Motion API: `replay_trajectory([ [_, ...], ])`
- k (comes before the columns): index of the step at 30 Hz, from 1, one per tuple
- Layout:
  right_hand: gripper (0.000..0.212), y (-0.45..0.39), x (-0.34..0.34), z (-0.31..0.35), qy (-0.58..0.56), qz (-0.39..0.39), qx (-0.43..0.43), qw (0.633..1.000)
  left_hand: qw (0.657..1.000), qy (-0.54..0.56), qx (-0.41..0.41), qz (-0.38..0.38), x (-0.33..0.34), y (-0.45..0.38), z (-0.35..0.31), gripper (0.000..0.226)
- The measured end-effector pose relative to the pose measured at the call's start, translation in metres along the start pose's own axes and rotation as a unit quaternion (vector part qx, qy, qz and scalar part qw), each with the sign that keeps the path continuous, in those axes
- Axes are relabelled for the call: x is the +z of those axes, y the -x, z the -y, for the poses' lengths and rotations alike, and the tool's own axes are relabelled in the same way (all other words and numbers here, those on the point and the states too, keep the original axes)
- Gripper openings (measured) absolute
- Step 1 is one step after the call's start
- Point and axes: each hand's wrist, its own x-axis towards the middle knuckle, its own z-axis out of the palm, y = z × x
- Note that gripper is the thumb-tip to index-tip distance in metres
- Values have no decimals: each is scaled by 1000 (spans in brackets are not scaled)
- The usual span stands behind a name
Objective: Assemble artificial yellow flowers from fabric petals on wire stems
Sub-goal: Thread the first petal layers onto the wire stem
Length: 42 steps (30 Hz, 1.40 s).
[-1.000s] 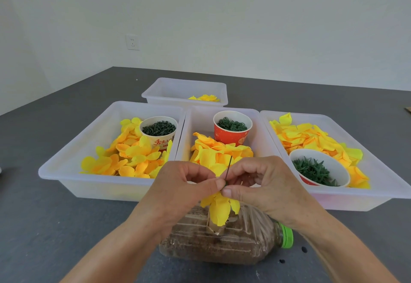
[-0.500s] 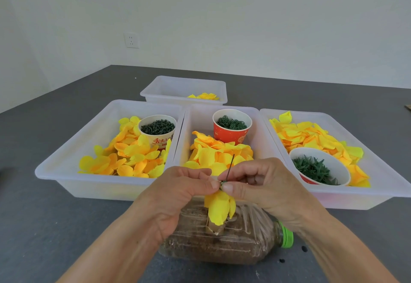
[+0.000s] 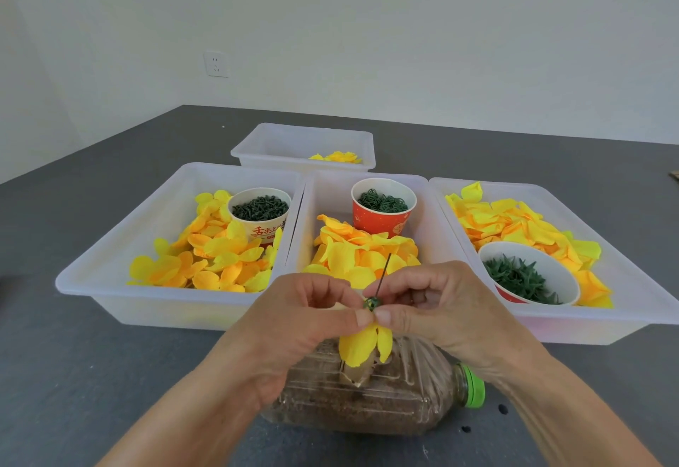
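Above table (image 3: 73, 374), flower (image 3: 362, 345) apparently between hands (image 3: 371, 314).

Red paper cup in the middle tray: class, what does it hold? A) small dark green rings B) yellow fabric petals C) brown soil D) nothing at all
A: the red paper cup at the back of the middle tray is filled to near its rim with small dark green rings, while the yellow petals lie loose in the tray in front of it.
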Motion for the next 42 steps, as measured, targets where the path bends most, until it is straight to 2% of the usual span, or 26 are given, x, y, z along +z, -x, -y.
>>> replay_trajectory([
  [3,15,-1,2,0,41,-22,-12,999,998,-55,16,-24,1,4,3,34],
  [9,17,-3,4,1,61,-42,-9,997,993,-94,42,-53,5,2,9,27],
  [15,9,-2,5,2,69,-45,-15,996,993,-79,52,-69,7,0,12,28],
  [23,18,-2,5,2,78,-53,-7,996,993,-64,51,-83,9,-2,13,26],
  [29,20,-3,8,1,135,-82,-7,987,995,-46,53,-67,11,-2,11,25],
  [34,13,0,5,3,81,-70,5,994,993,-64,57,-76,11,-1,10,26],
  [38,4,2,3,3,51,-67,-5,996,995,-61,51,-57,8,3,7,38],
  [42,13,3,3,1,53,-70,-10,996,992,-26,84,-85,5,5,6,16],
])
